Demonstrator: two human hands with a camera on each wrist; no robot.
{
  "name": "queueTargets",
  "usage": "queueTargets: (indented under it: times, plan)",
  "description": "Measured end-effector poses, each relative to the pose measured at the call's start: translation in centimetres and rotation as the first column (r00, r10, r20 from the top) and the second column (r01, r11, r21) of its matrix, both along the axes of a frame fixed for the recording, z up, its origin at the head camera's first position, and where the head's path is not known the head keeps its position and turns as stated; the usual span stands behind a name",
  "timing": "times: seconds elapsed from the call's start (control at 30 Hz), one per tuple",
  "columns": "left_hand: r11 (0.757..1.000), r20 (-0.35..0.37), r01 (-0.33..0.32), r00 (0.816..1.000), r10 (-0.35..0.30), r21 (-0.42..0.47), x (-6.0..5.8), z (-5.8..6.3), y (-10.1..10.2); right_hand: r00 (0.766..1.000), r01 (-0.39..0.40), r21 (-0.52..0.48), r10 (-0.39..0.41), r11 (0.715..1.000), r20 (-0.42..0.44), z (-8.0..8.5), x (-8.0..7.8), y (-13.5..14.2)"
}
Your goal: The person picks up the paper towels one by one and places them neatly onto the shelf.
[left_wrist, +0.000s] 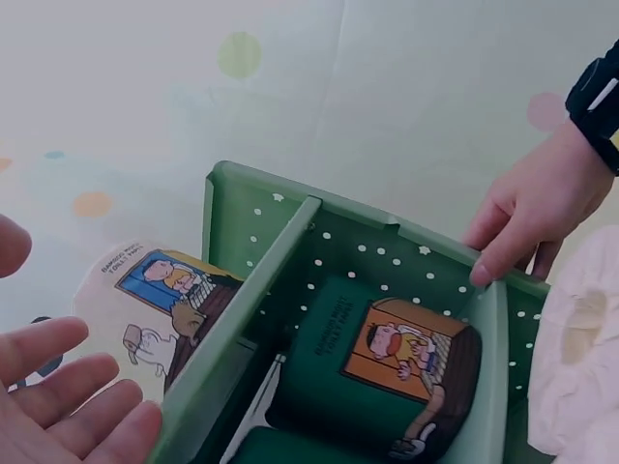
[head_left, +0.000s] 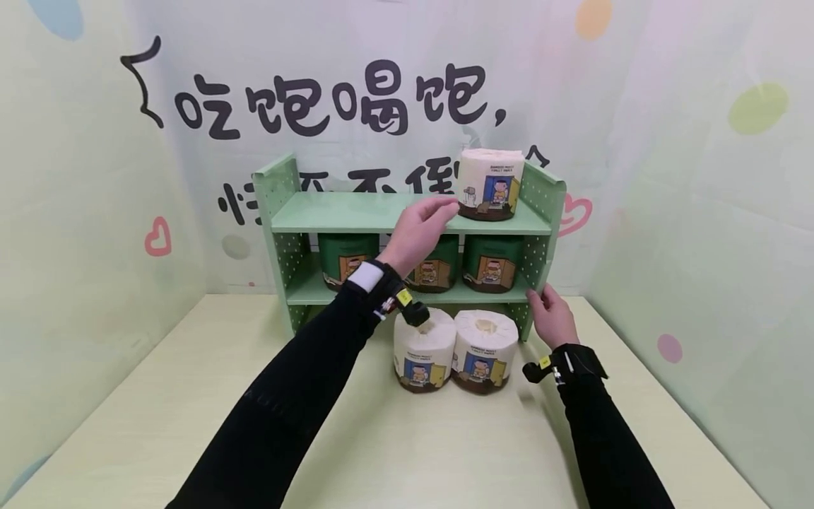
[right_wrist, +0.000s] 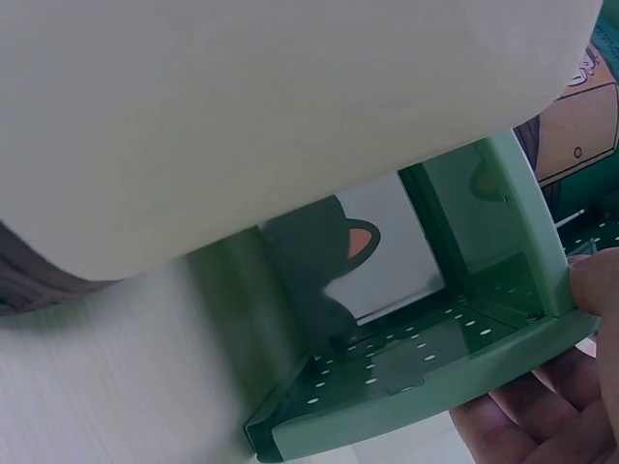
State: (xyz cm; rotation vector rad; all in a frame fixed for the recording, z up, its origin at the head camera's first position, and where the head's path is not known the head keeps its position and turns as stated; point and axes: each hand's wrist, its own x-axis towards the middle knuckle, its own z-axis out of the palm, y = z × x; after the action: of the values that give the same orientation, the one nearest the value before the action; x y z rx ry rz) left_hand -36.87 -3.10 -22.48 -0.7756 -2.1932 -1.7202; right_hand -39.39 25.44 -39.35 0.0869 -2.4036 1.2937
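A green two-tier desk shelf (head_left: 346,212) stands at the back of the table. On its upper tier, at the right end, sits a white-wrapped toilet paper roll (head_left: 491,173). My left hand (head_left: 420,230) is just left of that roll, with its fingers extended and nothing gripped; the left wrist view shows the fingers (left_wrist: 73,396) spread beside the roll. Low on the shelf's right side panel, my right hand (head_left: 555,318) grips the edge, thumb in front and fingers behind. Green-wrapped toilet rolls (head_left: 494,263) stand on the lower tier, one partly hidden by my left arm.
Two more white-wrapped rolls (head_left: 422,348) (head_left: 486,348) stand side by side on the table (head_left: 356,452), in front of the shelf's right half. A printed cloth backdrop (head_left: 356,35) rises behind, with walls (head_left: 718,233) at both sides.
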Motion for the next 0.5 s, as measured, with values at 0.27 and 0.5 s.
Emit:
queueTargets:
  times: [0.27,0.5]
  plan:
    - [0.998,0.004,0.059,0.998,-0.059,0.034,1.8,-3.4,-2.6,1.000,0.000,0.002,0.000,1.000,0.003,-0.4,0.1,0.2]
    - [0.989,0.015,0.096,0.995,-0.098,0.116,3.5,-6.7,-4.7,1.000,0.003,-0.002,-0.003,1.000,-0.008,0.0,0.0,-0.1]
